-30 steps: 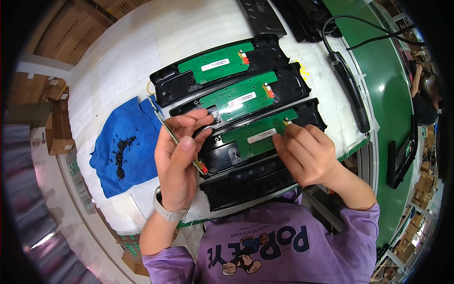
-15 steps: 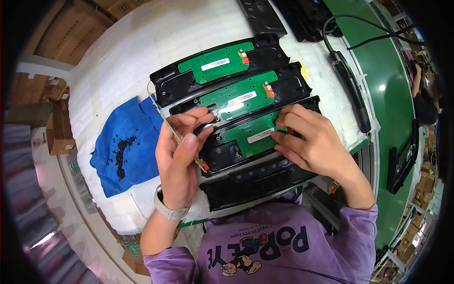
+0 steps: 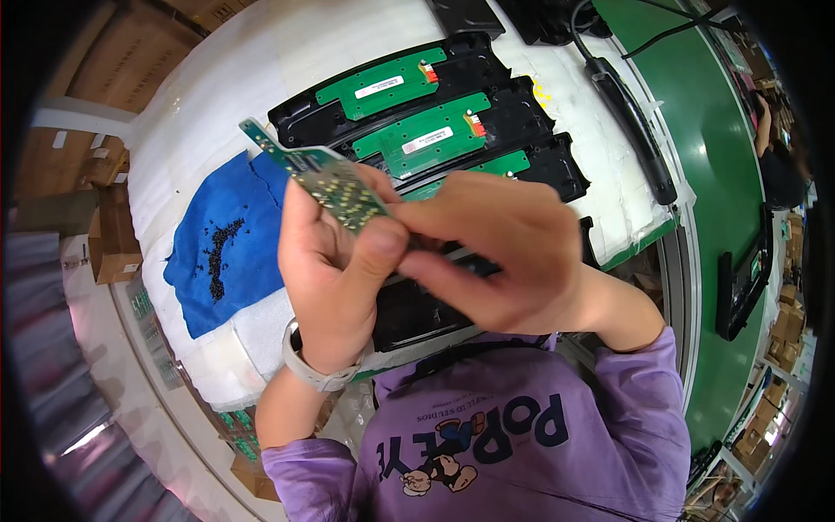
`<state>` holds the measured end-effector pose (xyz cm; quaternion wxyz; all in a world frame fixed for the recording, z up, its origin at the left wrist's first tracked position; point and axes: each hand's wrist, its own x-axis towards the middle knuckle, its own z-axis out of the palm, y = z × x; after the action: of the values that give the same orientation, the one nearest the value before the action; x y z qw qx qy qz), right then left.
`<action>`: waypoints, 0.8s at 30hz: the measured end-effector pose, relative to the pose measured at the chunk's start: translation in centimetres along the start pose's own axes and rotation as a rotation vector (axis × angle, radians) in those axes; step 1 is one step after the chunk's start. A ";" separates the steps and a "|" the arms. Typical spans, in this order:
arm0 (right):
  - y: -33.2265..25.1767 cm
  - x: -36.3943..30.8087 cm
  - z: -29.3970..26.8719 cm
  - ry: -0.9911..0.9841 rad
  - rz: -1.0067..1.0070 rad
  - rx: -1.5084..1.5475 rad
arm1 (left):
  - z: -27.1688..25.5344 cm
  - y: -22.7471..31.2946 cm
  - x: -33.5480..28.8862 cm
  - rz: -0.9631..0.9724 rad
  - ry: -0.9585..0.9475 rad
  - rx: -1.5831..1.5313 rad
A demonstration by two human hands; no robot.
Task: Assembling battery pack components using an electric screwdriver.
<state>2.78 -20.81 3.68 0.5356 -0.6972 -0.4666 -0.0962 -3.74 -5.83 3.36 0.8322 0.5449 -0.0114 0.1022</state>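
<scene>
My left hand (image 3: 335, 261) is closed on a green circuit board (image 3: 317, 178), tilted up over the work surface with its solder-dotted face showing. My right hand (image 3: 504, 252), blurred by motion, has thumb and fingers pinched at the board's near right end. What lies between those fingertips is hidden. Beyond the hands, a black plastic housing (image 3: 300, 122) carries a green board (image 3: 383, 85) with a white label and a red connector. A second housing (image 3: 513, 109) holds a similar board (image 3: 422, 139). My right hand partly covers a third housing (image 3: 561, 165).
At left, a blue cloth (image 3: 191, 261) bears a heap of small black screws (image 3: 216, 265). A black handheld tool (image 3: 635, 130) with a cable lies at right, beside the green tabletop (image 3: 696, 174). Cardboard boxes (image 3: 130, 56) stand at far left.
My left hand has turned and lifted the board, showing its face. My right hand has left the third housing's board and moved left to the held board. The view has shifted slightly.
</scene>
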 end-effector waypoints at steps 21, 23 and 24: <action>-0.8 -9.1 -4.2 -0.312 -0.319 -0.628 | -2.2 -3.3 -8.0 0.328 -0.265 1.260; -0.4 -8.9 -4.5 -0.383 -0.254 -0.571 | -2.3 -3.2 -7.8 0.315 -0.275 1.395; -0.2 -8.9 -4.7 -0.384 -0.251 -0.568 | -2.1 -3.1 -7.8 0.311 -0.277 1.394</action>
<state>-0.52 -29.58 0.08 0.2071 -0.7608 -0.5954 -0.1542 -10.97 -6.31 -1.32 0.2585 0.9485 -0.1260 0.1329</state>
